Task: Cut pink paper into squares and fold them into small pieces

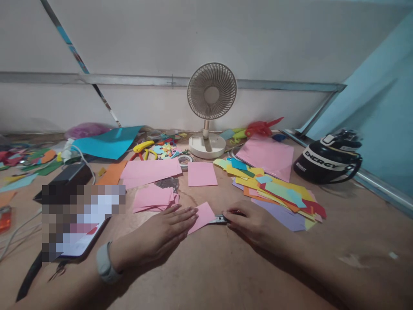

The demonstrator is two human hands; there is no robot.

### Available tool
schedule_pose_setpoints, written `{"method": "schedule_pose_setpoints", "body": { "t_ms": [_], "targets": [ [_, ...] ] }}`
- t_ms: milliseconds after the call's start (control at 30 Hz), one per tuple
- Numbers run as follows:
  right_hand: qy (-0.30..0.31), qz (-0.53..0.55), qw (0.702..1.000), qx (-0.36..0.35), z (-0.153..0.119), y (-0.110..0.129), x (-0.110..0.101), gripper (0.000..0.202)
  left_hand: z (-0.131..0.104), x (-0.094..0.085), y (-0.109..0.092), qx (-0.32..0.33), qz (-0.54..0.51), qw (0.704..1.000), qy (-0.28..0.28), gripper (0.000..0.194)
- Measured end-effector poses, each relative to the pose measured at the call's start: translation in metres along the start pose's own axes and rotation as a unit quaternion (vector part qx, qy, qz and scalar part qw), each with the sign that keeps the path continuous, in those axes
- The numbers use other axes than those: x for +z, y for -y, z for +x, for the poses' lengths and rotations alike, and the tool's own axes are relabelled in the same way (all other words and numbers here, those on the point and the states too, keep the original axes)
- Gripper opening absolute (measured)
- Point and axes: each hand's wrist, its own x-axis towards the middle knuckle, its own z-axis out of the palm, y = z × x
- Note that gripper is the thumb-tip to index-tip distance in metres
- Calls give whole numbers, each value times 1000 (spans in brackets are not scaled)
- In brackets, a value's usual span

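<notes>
- Wooden table [200, 280], the white fan [212, 91] at its far middle
- Left hand [163, 230]: flat, fingers together, over the left part of a pink paper [204, 214] lying near, mid-table
- Right hand [250, 221], apart from the left: clamped on a bladed tool [220, 219] — scissors, perhaps; the grip is mostly hidden — tip at the paper's right edge

a pale fan [211, 95] stands at the back, a black jug [324, 162] right, a phone [85, 228] left

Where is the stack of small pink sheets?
In the head view, the stack lies left of centre, just beyond the left hand, near the larger pink sheet.
</notes>
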Motion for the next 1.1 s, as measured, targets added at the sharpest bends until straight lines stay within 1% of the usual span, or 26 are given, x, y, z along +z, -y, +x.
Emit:
{"method": "schedule_pose_setpoints", "body": {
  "t_ms": [67, 167, 333, 400, 500, 600, 733, 833, 900, 1000, 1100],
  "targets": [
    [1, -1, 1000, 5, -1, 1, -1, 24, 0, 0, 1, -2, 0, 1000, 3, 53],
    [-3, 28, 999, 24, -1, 2, -1, 21, 0, -1, 0, -5, -5, 1000, 7, 53],
    [-12, 56, 998, 6, 2, 3, 0, 20, 0, -3, -1, -8, 6, 1000, 15, 51],
    [-11, 66, 998, 16, 3, 4, -2, 20, 1, -3, -1, -10, 13, 1000, 22, 51],
    [7, 82, 996, 38, 4, 6, -9, 19, 1, -3, -1, -10, 17, 1000, 24, 51],
    [23, 92, 995, 42, 4, 7, -14, 18, 1, -2, 0, -14, 19, 999, 30, 50],
    [7, 90, 995, 47, 2, 6, -8, 20, 2, -1, 0, -9, 24, 999, 29, 50],
    [-9, 80, 996, 28, 3, 5, -3, 21, 2, -1, 0, -1, 22, 1000, 19, 50],
    [-5, 80, 997, 20, 3, 5, -4, 21, 1, -1, -1, 4, 17, 1000, 13, 51],
    [8, 87, 995, 39, 2, 6, -6, 20, 0, -2, -2, 4, 16, 1000, 13, 51],
    [1, 90, 995, 34, 2, 6, -4, 20, 0, -3, -1, 3, 20, 1000, 20, 52]
  ]
}}
